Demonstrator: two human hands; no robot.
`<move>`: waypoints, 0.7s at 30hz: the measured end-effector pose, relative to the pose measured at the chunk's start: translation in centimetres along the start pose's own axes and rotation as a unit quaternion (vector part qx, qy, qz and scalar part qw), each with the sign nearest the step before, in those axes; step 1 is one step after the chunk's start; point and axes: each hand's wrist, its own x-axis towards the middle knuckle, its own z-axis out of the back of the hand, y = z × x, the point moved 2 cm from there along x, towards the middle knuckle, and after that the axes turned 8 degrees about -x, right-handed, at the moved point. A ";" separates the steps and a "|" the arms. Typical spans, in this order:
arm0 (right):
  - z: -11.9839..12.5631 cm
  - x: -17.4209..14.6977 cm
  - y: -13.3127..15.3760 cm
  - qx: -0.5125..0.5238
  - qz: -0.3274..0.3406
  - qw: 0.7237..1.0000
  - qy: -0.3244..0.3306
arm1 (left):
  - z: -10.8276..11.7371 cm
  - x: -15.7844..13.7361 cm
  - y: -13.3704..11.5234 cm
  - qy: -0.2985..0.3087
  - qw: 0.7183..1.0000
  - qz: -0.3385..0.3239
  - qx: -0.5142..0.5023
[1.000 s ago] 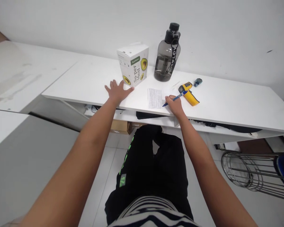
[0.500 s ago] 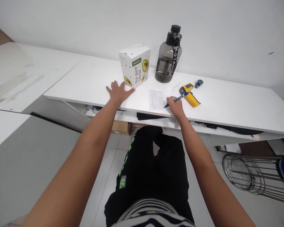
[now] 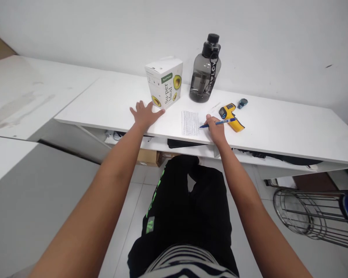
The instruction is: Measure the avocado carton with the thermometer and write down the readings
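In mid-frame, our right hand (image 3: 215, 130) pinches the pen (image 3: 226, 121); our left hand (image 3: 145, 115), spread wide, grips nothing. The unpinned paper (image 3: 190, 123) could slide if the pen drags it.

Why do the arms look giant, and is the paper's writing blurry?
Head view: the arms probably look stretched by a close, wide lens; head view again: the paper has writing too soft to read, but the box has clear big letters.
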 end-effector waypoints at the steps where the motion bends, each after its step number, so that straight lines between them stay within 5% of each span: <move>1: 0.0 -0.1 0.0 -0.001 -0.006 1.000 -0.008 | 0.0 0.0 0.0 -0.002 1.000 -0.001 -0.001; 21: 0.0 0.1 -0.4 0.018 0.005 0.999 0.040 | -0.3 0.4 0.2 -0.010 1.000 -0.004 -0.027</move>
